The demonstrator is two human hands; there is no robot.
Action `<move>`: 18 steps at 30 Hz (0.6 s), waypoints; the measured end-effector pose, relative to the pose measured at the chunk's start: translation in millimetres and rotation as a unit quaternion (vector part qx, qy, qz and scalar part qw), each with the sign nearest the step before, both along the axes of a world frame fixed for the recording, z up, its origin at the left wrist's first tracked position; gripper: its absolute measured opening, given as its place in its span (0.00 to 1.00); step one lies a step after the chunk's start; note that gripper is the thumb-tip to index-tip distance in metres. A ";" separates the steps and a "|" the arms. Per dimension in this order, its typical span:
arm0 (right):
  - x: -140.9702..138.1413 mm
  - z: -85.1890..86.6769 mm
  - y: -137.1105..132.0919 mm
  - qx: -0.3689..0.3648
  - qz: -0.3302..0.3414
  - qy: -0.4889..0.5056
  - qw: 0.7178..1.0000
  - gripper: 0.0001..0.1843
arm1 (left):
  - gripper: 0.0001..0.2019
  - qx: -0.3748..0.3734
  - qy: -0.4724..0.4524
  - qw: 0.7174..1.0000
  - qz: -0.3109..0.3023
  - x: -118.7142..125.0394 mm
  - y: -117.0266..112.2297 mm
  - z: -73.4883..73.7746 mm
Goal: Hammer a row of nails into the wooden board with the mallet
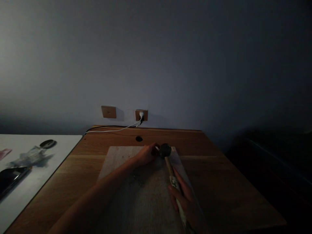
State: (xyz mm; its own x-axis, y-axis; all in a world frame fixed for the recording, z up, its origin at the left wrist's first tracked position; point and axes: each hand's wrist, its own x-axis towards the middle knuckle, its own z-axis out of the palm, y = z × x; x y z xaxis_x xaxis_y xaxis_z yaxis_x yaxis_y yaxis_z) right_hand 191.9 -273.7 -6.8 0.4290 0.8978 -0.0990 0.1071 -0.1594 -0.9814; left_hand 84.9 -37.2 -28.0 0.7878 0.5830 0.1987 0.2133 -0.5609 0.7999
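One white table (63, 159) stands at the left, and from where I stand I can make out a pink scrap (4, 152) at its edge, a dark flat device (9, 178) nearer the person, some crumpled clear plastic (34, 156) and a dark oval object (48, 143). Just beside it is a wooden desk (219, 182), pushed up to the grey wall (156, 65). A bronze-coloured wall plate (109, 111) sits above its back edge, and right of that a second one holds a white plug (141, 114); a white cable (117, 130) and a black cable (109, 126) trail off leftward along the desk. Below the plug is a round dark hole (139, 138) in the desktop.

On the desk lies a pale board (156, 188), with small dark bits (137, 178) near its middle. The left hand (147, 153) reaches across to its far part, fingers bent close together; I can't tell whether they pinch anything. Just right of those fingers hangs the round dark head of a mallet (165, 150), over the board's far right part; whether it touches what is beneath, I can't tell. The right hand (182, 195) is wrapped firmly around the mallet's handle, thumb along it. Beyond the desk's right edge, everything is too dark to read.
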 end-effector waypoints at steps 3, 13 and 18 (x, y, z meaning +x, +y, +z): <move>2.5 -3.2 0.1 -0.005 -0.001 0.022 1.000 0.39 | 0.24 0.011 0.014 1.000 -0.021 -6.8 4.0 9.4; -6.6 -1.1 -1.7 -0.001 -0.018 0.094 0.995 0.43 | 0.12 0.156 0.281 0.931 -0.175 -86.7 -24.3 79.4; -3.5 0.8 -1.4 0.002 -0.018 0.064 0.998 0.41 | 0.11 0.167 0.293 0.928 -0.156 -83.5 -37.8 70.8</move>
